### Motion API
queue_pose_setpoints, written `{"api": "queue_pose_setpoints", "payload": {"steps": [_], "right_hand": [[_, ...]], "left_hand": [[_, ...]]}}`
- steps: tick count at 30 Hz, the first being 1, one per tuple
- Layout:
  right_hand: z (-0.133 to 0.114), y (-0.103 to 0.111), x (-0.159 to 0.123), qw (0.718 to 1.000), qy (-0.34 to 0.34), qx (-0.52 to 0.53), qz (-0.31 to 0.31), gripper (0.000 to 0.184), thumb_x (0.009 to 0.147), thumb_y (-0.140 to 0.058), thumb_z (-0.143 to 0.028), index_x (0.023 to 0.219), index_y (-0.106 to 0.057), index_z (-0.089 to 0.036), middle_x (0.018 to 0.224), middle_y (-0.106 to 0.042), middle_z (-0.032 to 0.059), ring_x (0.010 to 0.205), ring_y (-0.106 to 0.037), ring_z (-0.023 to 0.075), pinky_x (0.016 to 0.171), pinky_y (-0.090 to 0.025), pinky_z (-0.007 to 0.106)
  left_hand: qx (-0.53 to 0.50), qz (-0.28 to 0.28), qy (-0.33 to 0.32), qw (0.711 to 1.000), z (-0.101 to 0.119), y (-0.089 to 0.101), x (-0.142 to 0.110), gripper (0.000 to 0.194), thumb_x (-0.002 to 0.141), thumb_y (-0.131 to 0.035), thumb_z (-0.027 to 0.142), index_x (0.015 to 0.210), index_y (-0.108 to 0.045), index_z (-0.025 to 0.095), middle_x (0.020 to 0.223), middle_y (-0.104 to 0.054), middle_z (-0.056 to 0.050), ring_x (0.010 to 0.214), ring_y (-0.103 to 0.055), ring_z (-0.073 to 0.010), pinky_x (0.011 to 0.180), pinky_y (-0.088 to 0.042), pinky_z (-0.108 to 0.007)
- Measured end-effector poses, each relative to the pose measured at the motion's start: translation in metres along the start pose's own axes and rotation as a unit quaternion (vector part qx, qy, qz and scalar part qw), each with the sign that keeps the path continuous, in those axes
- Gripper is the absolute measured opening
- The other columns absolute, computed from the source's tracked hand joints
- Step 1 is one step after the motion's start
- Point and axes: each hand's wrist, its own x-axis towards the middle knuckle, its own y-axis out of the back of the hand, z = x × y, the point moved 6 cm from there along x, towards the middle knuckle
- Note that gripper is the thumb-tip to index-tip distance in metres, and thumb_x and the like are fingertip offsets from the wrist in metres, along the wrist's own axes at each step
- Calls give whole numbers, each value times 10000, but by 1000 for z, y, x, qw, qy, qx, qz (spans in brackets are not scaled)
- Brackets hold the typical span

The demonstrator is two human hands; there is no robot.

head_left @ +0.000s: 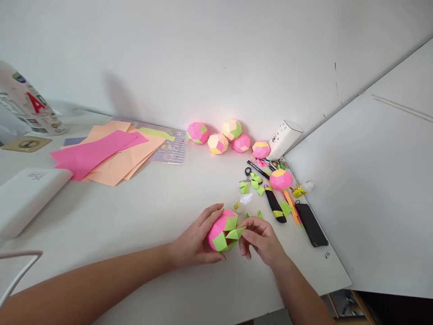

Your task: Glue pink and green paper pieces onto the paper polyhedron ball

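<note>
My left hand (199, 239) is wrapped round the left side of a pink and green paper ball (218, 225), close over the table. On the ball's right side there is an opening between its green faces. At that opening my right hand (260, 239) pinches a folded green paper piece (236, 233) between thumb and forefinger. The piece touches the ball's edge. Just behind the hands stands a small glue bottle (244, 201) with a white top. Loose green paper pieces (254, 181) lie further back, by a pair of scissors (248, 172).
Finished paper balls (197, 132) line the wall. To the right lie a utility knife (274, 205), a black marker (258, 169), a yellow glue bottle (299, 191) and a black phone (311, 224). At left are paper sheets (91, 151), a white box (32, 198) and a large bottle (29, 101).
</note>
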Motion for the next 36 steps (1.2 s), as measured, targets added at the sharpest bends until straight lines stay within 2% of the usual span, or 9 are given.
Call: {"api": "queue_pose_setpoints", "payload": {"steps": [5,9,13,20,28,33,36], "right_hand": [[2,6,2,999,-15,9,30,200,769,-734,-321,759,-590,-181,471,-608,-45,357,-512,81,323,-279,162],[3,9,3,999,-21,20,40,308,725,-778,-327,657,-516,-179,556,-616,-41,360,-460,45,339,-223,159],[7,7,5,999,-45,19,25,331,726,-776,-341,665,-490,-187,501,-583,-58,353,-460,51,344,-217,158],[8,4,8,999,-36,1,26,321,726,-775,-332,672,-492,-191,463,-591,-60,354,-530,78,329,-236,154],[11,5,10,998,-37,28,32,327,681,-809,-319,687,-513,-182,708,-690,-22,396,-580,73,329,-255,166],[9,8,12,998,-19,42,38,312,702,-801,-319,695,-516,-191,557,-638,-47,416,-573,84,349,-278,165],[7,10,12,998,-5,47,46,307,713,-795,-316,700,-514,-193,590,-661,-31,453,-589,92,367,-294,169]], "left_hand": [[15,13,9,1000,0,2,1,991,755,-741,464,1491,-101,291,1498,-200,-195,1391,-236,-413,1071,-374,-575],[28,21,11,999,0,3,2,965,770,-719,479,1488,-109,273,1483,-220,-200,1384,-245,-415,1065,-379,-580],[28,22,8,999,0,3,2,952,780,-709,477,1487,-105,274,1477,-221,-200,1380,-249,-412,1061,-385,-579],[29,23,2,999,-1,3,1,979,767,-730,451,1493,-100,268,1487,-221,-205,1383,-246,-412,1061,-389,-576],[-1,33,20,999,-3,4,1,961,795,-695,474,1504,-75,283,1504,-181,-197,1397,-228,-410,1082,-361,-583],[-32,46,41,998,-6,6,1,846,876,-605,438,1507,-58,301,1522,-135,-170,1413,-200,-380,1106,-335,-572],[-40,46,45,997,-7,6,2,810,891,-584,428,1506,-75,297,1522,-140,-166,1409,-211,-372,1105,-337,-573]]}}
